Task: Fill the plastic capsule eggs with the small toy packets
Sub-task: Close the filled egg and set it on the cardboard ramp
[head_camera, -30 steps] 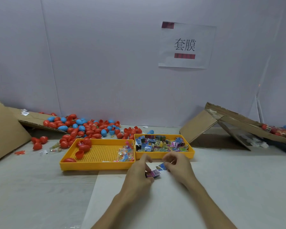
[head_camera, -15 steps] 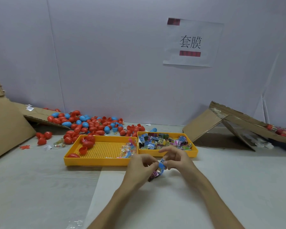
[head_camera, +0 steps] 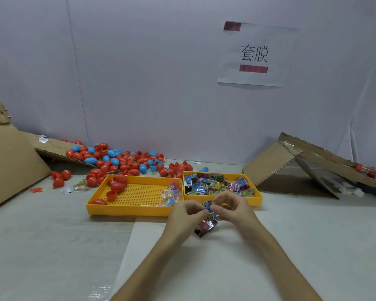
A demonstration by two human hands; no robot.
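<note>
White table [head_camera: 313, 246]: just before the packet tray [head_camera: 257, 199], left hand [head_camera: 182, 216] and right hand [head_camera: 234, 210] pinch a packet strip [head_camera: 208, 205], likely tearing one free; next, fetch an egg half [head_camera: 111, 194] left of it.

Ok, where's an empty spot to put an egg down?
Bare table in front of the left tray, and to the right, before the cardboard. The left tray's middle is free too. Crowded: the eggs behind the trays, and the right tray, full of packets.
</note>
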